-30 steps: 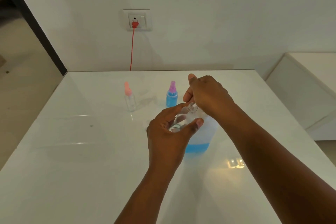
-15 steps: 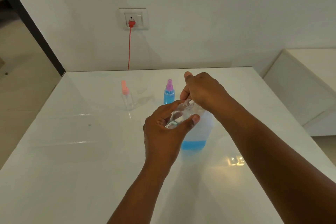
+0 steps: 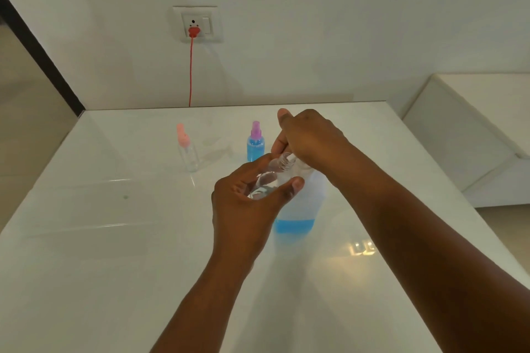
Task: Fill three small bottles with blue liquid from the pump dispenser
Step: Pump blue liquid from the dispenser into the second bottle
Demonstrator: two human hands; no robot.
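Observation:
My left hand [image 3: 246, 203] grips a small clear uncapped bottle [image 3: 274, 176], tilted with its threaded neck up against the white pump nozzle. My right hand [image 3: 308, 136] lies curled over the pump head of the large translucent dispenser [image 3: 301, 203], hiding the head. The dispenser holds a low band of blue liquid at its base. Behind, a small bottle full of blue liquid with a purple spray cap [image 3: 255, 142] stands upright. To its left stands a clear small bottle with a pink spray cap [image 3: 187, 149].
Everything sits on a glossy white table [image 3: 114, 252] against a white wall. A red cord [image 3: 190, 71] hangs from a wall socket down behind the table's far edge. A white cabinet [image 3: 473, 129] stands to the right.
The view has shifted slightly; both hands hold the same grips at the dispenser, with the clear bottle's neck still at the nozzle.

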